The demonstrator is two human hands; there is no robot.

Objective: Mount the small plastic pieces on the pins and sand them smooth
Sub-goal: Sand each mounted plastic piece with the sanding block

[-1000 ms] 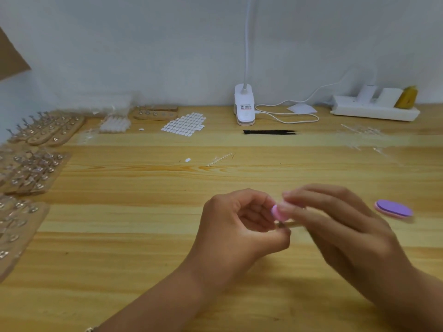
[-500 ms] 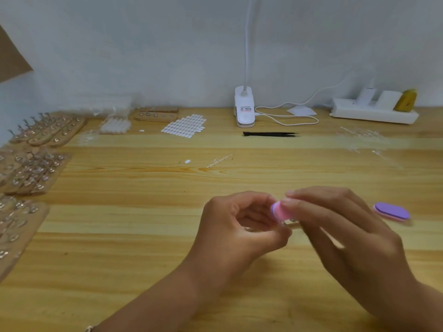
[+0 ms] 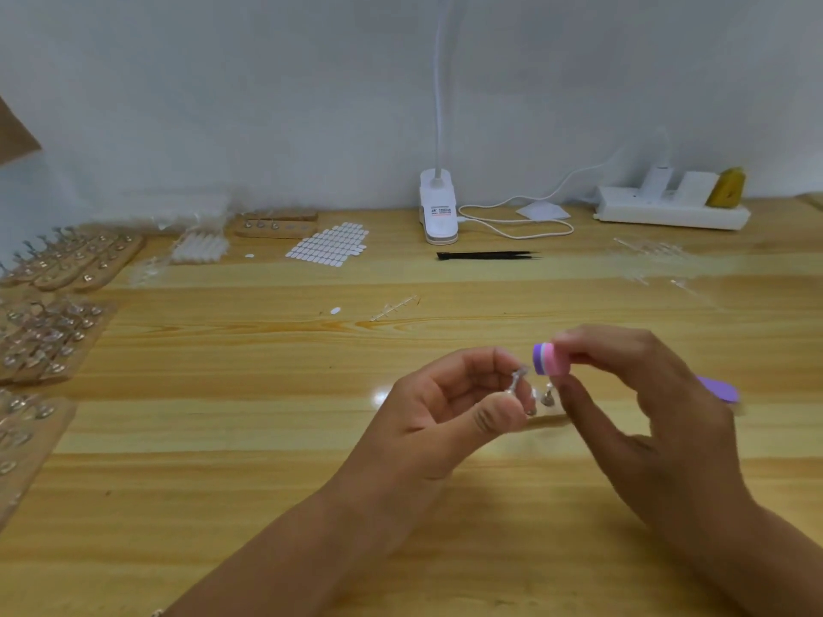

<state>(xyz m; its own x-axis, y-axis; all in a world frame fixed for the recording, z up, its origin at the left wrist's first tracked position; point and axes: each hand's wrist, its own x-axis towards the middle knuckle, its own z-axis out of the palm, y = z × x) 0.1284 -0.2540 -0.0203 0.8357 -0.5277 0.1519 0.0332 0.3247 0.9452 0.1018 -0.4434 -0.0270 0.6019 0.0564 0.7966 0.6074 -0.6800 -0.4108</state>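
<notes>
Above counter (image 3: 222, 505), left hand (image 3: 450, 407) pinches pin (image 3: 515, 385); right hand (image 3: 632, 394) grips sanding block (image 3: 550, 359), just beside. Tiny piece unclear. Risk: hard stroke could flick piece off pin.

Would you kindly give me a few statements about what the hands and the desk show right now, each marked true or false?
1. The right hand pinches a pink and purple sanding block at its fingertips. True.
2. The left hand lies flat and empty on the table. False: it is raised and holds a small pin between thumb and fingers.
3. The black tweezers lie on the table in front of the white clip lamp. True.
4. The power strip sits at the far left of the desk. False: it is at the far right, against the wall.
5. Wooden boards of pins line the left side of the table. True.
</notes>
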